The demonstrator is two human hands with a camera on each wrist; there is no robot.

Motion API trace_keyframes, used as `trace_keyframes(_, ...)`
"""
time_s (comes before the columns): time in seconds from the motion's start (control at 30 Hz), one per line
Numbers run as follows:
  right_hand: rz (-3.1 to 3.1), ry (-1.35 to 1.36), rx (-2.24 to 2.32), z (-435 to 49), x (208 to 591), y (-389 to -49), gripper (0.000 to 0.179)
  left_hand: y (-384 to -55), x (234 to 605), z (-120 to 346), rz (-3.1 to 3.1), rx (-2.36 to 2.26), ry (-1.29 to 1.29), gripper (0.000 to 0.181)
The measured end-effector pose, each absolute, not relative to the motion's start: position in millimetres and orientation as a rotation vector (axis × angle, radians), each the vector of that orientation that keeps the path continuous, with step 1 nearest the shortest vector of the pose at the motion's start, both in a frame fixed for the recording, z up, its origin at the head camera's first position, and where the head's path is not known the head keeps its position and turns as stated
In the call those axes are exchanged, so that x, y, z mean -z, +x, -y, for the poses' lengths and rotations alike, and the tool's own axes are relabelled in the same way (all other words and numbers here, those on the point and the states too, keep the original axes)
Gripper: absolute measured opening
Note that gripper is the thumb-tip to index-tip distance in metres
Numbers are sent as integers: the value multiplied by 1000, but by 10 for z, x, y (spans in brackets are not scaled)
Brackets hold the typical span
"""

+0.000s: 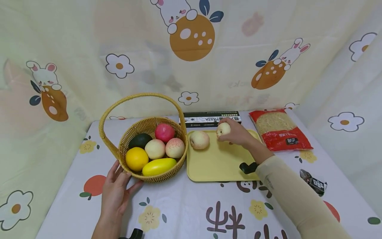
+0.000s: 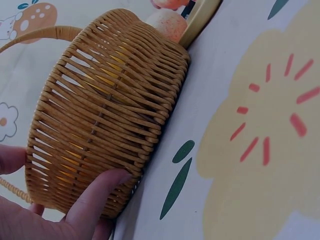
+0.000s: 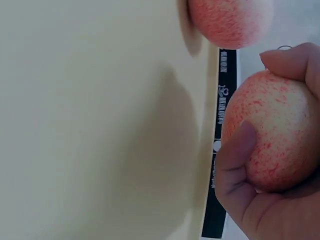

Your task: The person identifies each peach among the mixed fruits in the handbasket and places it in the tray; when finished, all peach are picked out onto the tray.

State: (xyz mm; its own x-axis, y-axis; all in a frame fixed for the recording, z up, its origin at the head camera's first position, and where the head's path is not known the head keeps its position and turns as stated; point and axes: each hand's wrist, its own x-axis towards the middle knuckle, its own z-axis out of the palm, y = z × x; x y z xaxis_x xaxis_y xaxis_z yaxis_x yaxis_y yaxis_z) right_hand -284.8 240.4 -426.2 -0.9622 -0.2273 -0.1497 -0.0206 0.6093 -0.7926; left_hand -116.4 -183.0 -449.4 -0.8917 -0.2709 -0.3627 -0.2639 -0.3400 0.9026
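Observation:
My right hand (image 1: 238,133) grips a pale peach with red speckles (image 3: 280,125) above the far side of a yellow tray (image 1: 215,166). Thumb and fingers curve round the fruit, and its shadow falls on the tray. A second peach (image 1: 199,140) sits on the tray's back left. At the left stands a wicker basket (image 1: 153,179) with a tall handle, holding two peaches (image 1: 155,149), a yellow mango (image 1: 159,166), an orange (image 1: 137,159), a dark avocado (image 1: 139,141) and a pink-red fruit (image 1: 164,133). My left hand (image 1: 116,192) touches its near-left outer wall, fingers spread, thumb (image 2: 100,197) extended low on the weave.
Behind the tray lies a black-and-white pasta box (image 1: 200,119). A red bag of dry noodles (image 1: 280,129) is at the back right. Farther forward on the right lies a small black packet (image 1: 313,182). Printed curtains hang round the table's back and sides.

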Motion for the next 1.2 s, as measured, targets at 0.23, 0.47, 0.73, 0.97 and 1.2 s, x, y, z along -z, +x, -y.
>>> trace_keyframes(0.23,-2557,-253,1242,-2335,4354,-2921,65,-1179,4509,1830,1802,2457,742,75)
trace_keyframes(0.47,-2603,-257,1179,-2275,4462,-2983,67,-1178,4499,1825,1799,2462,748,75)
trace_keyframes(0.73,-2636,-268,1148,-2269,4464,-2982,68,-1192,4485,1810,1787,2452,748,75)
trace_keyframes(0.97,-2627,-266,1112,-2265,4432,-2969,78,-1191,4476,1810,1797,2444,758,76)
trace_keyframes(1.2,-2642,-298,1100,-2282,4410,-2921,84,-1189,4478,1812,1803,2437,774,76)
